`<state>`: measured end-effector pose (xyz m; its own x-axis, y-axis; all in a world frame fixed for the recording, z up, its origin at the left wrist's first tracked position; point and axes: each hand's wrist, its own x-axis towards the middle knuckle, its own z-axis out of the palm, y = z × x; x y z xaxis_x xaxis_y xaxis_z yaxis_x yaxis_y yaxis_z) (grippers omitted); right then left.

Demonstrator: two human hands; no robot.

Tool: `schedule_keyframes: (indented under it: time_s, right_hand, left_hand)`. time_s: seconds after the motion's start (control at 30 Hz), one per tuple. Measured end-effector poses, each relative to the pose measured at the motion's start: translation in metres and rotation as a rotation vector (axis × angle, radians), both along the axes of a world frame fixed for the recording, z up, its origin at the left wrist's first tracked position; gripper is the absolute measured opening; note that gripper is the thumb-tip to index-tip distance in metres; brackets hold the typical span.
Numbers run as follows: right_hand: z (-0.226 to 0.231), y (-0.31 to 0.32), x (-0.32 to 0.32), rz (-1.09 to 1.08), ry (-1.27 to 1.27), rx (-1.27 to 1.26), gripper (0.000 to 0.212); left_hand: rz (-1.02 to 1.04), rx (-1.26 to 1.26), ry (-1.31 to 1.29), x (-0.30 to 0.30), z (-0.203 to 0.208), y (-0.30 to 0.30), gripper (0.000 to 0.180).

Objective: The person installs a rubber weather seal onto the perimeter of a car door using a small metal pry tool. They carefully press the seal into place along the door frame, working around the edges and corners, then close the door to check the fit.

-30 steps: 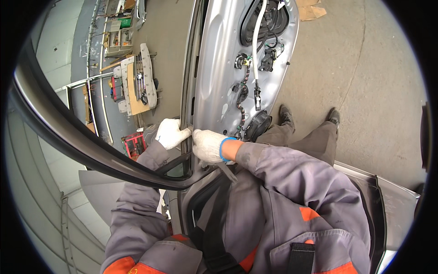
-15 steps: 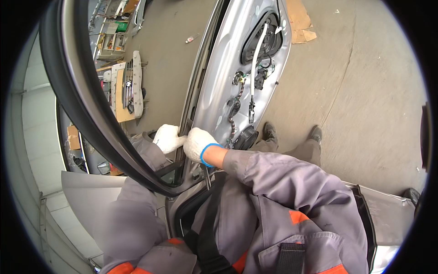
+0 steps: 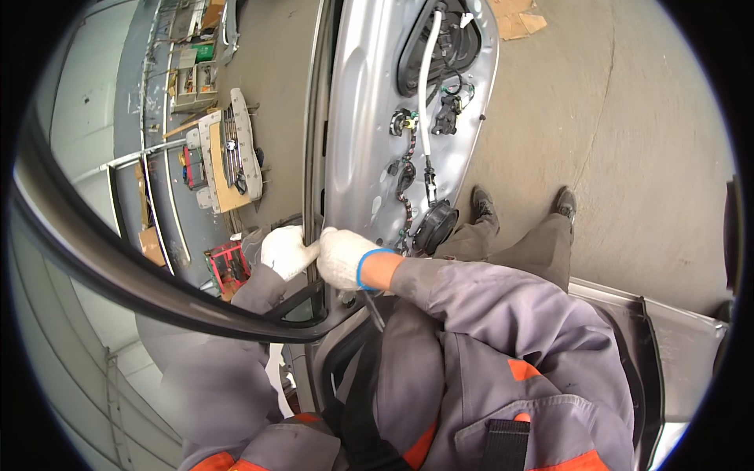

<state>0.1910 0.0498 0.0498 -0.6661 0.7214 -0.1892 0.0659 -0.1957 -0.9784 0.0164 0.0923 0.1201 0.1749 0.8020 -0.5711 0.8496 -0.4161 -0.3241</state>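
Observation:
A silver car door [image 3: 357, 118] stands in front of me with its inner side stripped, and both my hands are at its window ledge. My left hand [image 3: 286, 251], in a white knit glove, reaches through the window frame [image 3: 196, 294]. Its fingers are curled at the outer side of the ledge; what they pinch is hidden. Close beside it, my right hand [image 3: 344, 257], in a white glove with a blue cuff, is closed over the dark window strip [image 3: 316, 133]. A slim grey rod-like tool [image 3: 375, 309] sticks out below the right hand.
A wiring harness [image 3: 408, 169], a white-sleeved cable [image 3: 426, 86] and a round black speaker [image 3: 435, 228] sit on the door panel. Beyond the door are a stand with trim parts [image 3: 228, 153] and a red crate [image 3: 228, 265]. Cardboard [image 3: 518, 20] lies on the floor.
My view has shifted, so the window frame sits lower left and the red crate shows. Both hands stay together at the ledge. The slim rod now tilts more below my right hand.

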Motion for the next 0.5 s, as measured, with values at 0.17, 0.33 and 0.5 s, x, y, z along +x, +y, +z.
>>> schedule_keyframes:
  time_s: [0.17,0.33,0.5]
  right_hand:
    - [0.001,-0.005,-0.006,-0.016,0.030,0.055,0.036]
    - [-0.012,0.002,-0.007,-0.034,0.091,0.154,0.031]
    - [-0.023,0.002,-0.004,0.024,0.183,0.220,0.029]
  left_hand:
    - [0.017,0.071,-0.030,0.019,-0.005,0.011,0.037]
    - [0.099,-0.008,-0.015,0.001,-0.013,0.026,0.031]
    - [0.092,-0.027,-0.260,-0.025,-0.016,0.023,0.031]
